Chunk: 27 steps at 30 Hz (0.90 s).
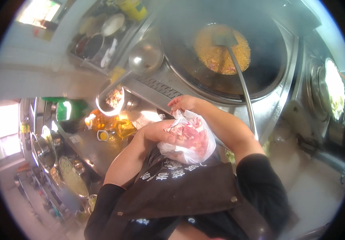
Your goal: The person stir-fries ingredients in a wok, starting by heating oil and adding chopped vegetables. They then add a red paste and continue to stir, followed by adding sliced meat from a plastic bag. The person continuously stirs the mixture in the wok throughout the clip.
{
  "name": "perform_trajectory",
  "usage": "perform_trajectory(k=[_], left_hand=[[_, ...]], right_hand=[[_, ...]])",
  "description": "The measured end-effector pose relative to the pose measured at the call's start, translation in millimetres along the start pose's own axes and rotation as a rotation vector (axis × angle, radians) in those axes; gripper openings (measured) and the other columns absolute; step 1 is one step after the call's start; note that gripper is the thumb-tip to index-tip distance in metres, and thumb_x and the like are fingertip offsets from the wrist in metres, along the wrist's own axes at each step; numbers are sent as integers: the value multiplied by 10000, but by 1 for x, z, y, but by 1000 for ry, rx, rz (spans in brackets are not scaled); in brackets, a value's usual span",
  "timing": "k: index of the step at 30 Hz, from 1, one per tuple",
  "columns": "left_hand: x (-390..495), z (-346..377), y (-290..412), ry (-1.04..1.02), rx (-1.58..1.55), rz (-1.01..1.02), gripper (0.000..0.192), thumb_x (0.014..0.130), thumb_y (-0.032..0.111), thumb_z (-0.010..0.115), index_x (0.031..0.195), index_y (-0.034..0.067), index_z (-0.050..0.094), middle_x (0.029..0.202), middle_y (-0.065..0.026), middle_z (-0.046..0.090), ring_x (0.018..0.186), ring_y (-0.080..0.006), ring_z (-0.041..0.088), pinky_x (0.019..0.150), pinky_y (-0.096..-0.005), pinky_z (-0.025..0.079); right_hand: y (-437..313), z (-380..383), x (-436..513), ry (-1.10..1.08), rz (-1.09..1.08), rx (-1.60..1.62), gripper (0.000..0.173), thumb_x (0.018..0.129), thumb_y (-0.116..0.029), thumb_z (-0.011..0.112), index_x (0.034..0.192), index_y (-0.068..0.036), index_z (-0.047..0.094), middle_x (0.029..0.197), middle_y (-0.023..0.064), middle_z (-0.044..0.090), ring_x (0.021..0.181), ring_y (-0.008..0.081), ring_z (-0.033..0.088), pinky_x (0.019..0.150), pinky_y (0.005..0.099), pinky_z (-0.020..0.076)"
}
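In front of my apron I have a thin white plastic bag (pixel 207 147) filled with pink raw sliced meat (pixel 192 133). My left hand (pixel 162 132) grips the bag from its left side, thumb lying against the meat. At the bag's gathered upper edge is my right hand (pixel 186 103), with fingertips at the plastic; part of its grip is hidden. Beyond my hands, a large wok (pixel 178 60) holds bubbling yellowish oil or liquid (pixel 238 58) with a few pinkish pieces in it. A long-handled metal spatula (pixel 241 75) rests in the wok, its handle reaching toward my right forearm.
Steam hangs over the wok. Left of it are a metal bowl (pixel 146 57), a tray of seasoning containers (pixel 92 45) and a bowl of chopped food (pixel 114 100). Oil bottles (pixel 124 128) stand lower left. A basin of shredded pale vegetable (pixel 336 93) sits at right.
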<state>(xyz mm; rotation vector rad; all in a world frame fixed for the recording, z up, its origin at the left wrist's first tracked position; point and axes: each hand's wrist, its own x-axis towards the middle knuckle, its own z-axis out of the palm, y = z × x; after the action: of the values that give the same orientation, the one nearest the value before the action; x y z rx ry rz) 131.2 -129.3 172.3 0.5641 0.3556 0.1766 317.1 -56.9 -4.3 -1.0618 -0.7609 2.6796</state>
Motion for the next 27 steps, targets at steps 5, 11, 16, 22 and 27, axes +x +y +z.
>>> perform_trajectory(k=[5,11,16,22,27], left_hand=[[-30,6,-8,166,-108,13,1093,729,301,936,1565,-74,340,1496,-184,567,1377,-289,573,1157,-415,468],[-46,-1,-17,189,-134,86,1170,687,296,943,1585,-72,291,1515,-203,539,1390,-299,560,1164,-428,462],[-51,-3,-25,167,-157,166,1154,674,260,931,1564,-110,297,1499,-229,547,1365,-319,583,1169,-430,454],[-49,1,-20,173,-199,139,1136,637,214,936,1536,-129,332,1462,-240,572,1357,-330,589,1144,-422,485],[-46,10,-9,121,-218,139,1096,721,204,941,1577,-74,316,1518,-183,529,1376,-274,561,1127,-434,513]], right_hand=[[-24,-22,2,579,-262,-317,369,902,53,604,1261,-9,658,972,117,754,870,194,717,687,348,570],[-90,-70,-77,1167,-445,-1156,356,923,-162,711,1260,-51,688,1194,217,735,1132,419,687,976,492,542],[-118,-19,-144,893,-139,-1507,455,928,-284,717,1324,-63,679,1213,209,737,1128,429,686,994,485,537],[-93,67,-158,-112,-468,-1102,381,925,-213,672,1271,-53,679,1164,149,735,1090,314,690,945,411,539],[-77,71,-174,-168,-135,-1158,392,929,-243,701,1268,-52,653,1117,115,733,1037,270,678,891,394,527]])
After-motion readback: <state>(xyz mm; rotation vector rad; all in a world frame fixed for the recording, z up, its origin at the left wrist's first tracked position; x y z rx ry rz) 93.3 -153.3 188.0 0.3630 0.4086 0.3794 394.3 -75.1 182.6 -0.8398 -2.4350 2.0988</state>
